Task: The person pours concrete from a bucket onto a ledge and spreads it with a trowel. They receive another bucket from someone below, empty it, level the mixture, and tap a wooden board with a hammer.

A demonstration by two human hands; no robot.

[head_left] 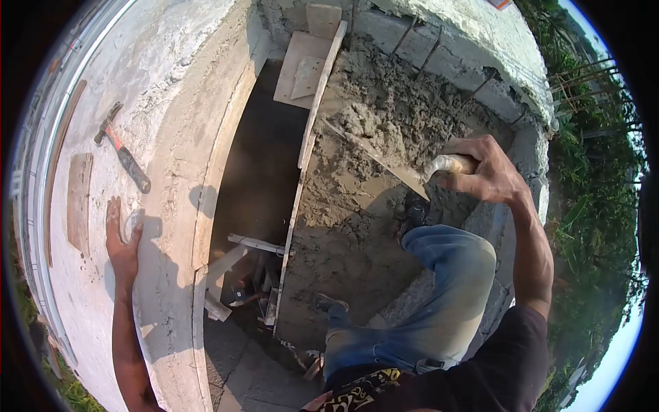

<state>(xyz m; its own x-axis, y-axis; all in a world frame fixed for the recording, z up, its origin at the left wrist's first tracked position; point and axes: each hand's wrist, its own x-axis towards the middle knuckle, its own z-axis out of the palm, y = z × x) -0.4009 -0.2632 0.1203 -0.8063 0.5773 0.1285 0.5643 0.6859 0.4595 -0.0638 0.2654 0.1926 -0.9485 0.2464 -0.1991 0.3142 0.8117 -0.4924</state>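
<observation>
My right hand (pixel 489 168) is wrapped round the pale handle of a trowel (pixel 381 159). Its long flat blade lies across lumpy wet concrete (pixel 374 113), with the tip close to an upright wooden form board (pixel 317 103). On the left, my left hand (pixel 123 244) rests on the pale concrete ledge (pixel 171 275), thumb and fingers apart, holding nothing. Just beyond its fingertips lies a hammer (pixel 125 151) with a red and black handle. A short wooden plank (pixel 79 202) lies to the left of that hand.
A deep dark opening (pixel 257 158) runs between the ledge and the form board, with wood pieces (pixel 257 244) lower down. Rebar rods (pixel 429 51) stick out of the far wall (pixel 480 34). My jeans-clad legs (pixel 446 268) are bent over the concrete. Green trees (pixel 597 172) stand beyond the right edge.
</observation>
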